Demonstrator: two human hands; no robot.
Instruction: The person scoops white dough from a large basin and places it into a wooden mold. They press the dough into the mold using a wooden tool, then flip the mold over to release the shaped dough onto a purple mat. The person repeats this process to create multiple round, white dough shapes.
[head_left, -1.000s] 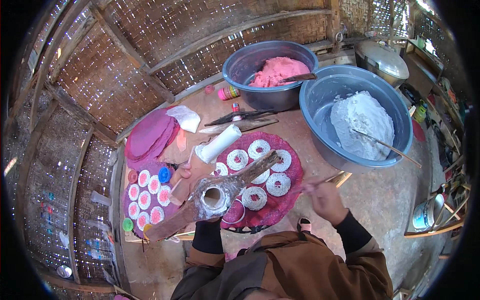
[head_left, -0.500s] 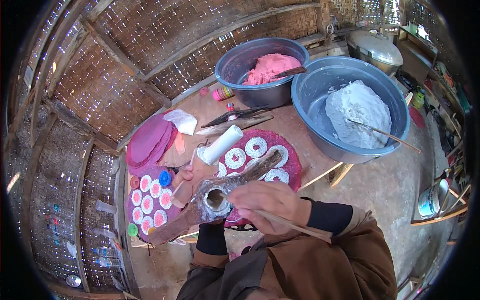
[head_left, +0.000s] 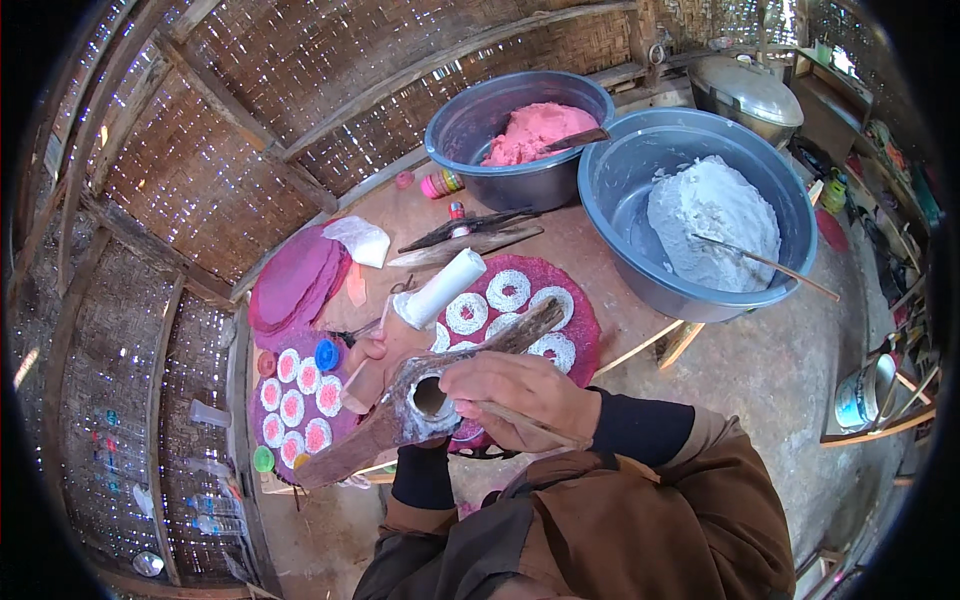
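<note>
The right hand (head_left: 520, 395) had its grip pressed together around a thin wooden stick (head_left: 530, 425), fingertips resting at the rim of the round hole in a wooden mould (head_left: 430, 400), a long rough piece dusted white, held tilted above the near edge of the surface (head_left: 590, 260). The left hand (head_left: 385, 370) gripped the mould from beneath, mostly hidden behind it (only a thumb and part of the palm showed). Just beyond the mould lay a round purple mat (head_left: 585, 300) with five white rings of dough showing, others covered by the hands; its near rim hung close to the edge of the surface, leaving little open room there. To the left a second purple mat (head_left: 262, 410) carried seven discs, white with pink centres, and a stack of bare purple mats (head_left: 295, 285) lay behind it. A white roll (head_left: 440, 288) rested between the two. Farther off stood two blue basins: one (head_left: 470, 120) holding pink dough, the other (head_left: 620, 170) white dough with a stick in it, its side jutting past the right edge of the surface. Bare ground lay open to the right.
</note>
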